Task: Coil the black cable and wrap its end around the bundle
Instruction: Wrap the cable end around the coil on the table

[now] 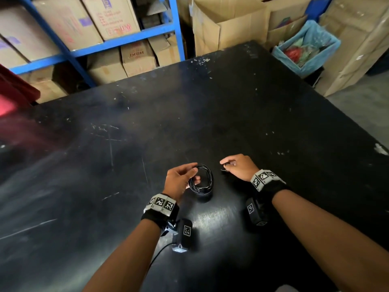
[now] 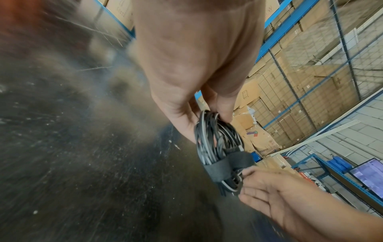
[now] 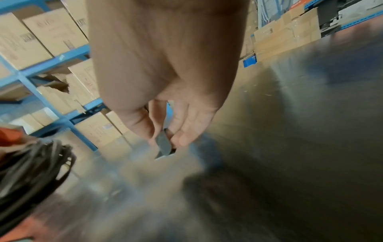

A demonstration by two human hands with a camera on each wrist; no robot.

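The black cable (image 1: 202,180) is coiled into a small upright bundle just above the black table (image 1: 126,144). My left hand (image 1: 193,173) grips the coil's left side, thumb over the top and fingers through the loop. In the left wrist view the left hand (image 2: 207,114) holds the cable (image 2: 215,139), and a flat black band (image 2: 228,165) crosses the strands lower down. My right hand (image 1: 227,164) is just right of the coil and pinches a small dark flat end piece (image 3: 163,144) between thumb and fingers (image 3: 182,137). The coil (image 3: 31,172) shows blurred at the left.
Blue shelving (image 1: 117,43) with cardboard boxes stands behind the table's far left. An open carton (image 1: 227,24) and a blue-lined bin (image 1: 305,47) sit beyond the far edge. A red object (image 1: 12,95) lies at the left edge. The table edge runs diagonally at right.
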